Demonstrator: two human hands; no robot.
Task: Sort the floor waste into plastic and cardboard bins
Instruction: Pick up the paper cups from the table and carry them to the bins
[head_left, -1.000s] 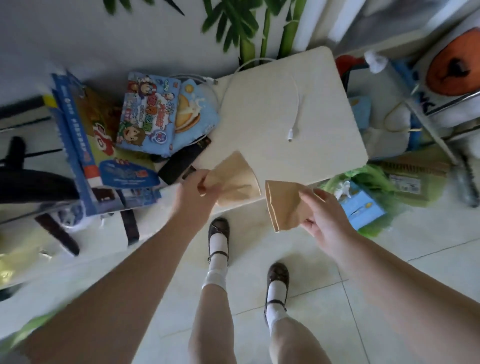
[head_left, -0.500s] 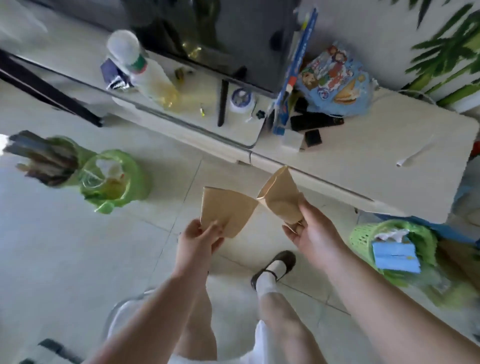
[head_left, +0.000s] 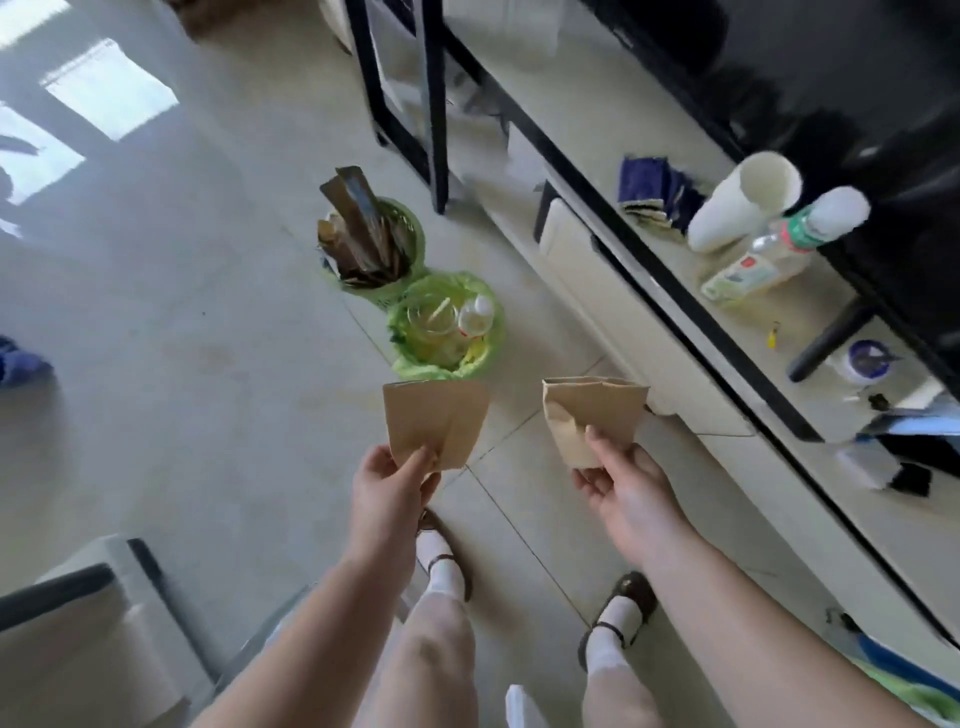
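Observation:
My left hand (head_left: 393, 480) pinches a flat brown cardboard piece (head_left: 436, 420) by its lower edge. My right hand (head_left: 626, 486) grips a second, crumpled brown cardboard piece (head_left: 592, 413). Both pieces hang above the tiled floor, just this side of two green bins. The nearer bin (head_left: 483, 358) has a green liner and holds clear plastic cups and a bottle. Behind it, the farther bin (head_left: 413, 228) is stuffed with upright brown cardboard strips.
A low pale TV cabinet (head_left: 649, 353) with a black frame runs along the right, carrying a white cup stack (head_left: 743, 202), a plastic bottle (head_left: 763, 260) and a tape roll (head_left: 865, 361). Black stand legs (head_left: 436, 104) rise behind the bins. A grey appliance (head_left: 98, 623) sits lower left. My two feet stand below.
The view has swung left from the table and plant to the two green bins, which are now straight ahead and closer. Both hands still hold their cardboard pieces, now held farther apart.

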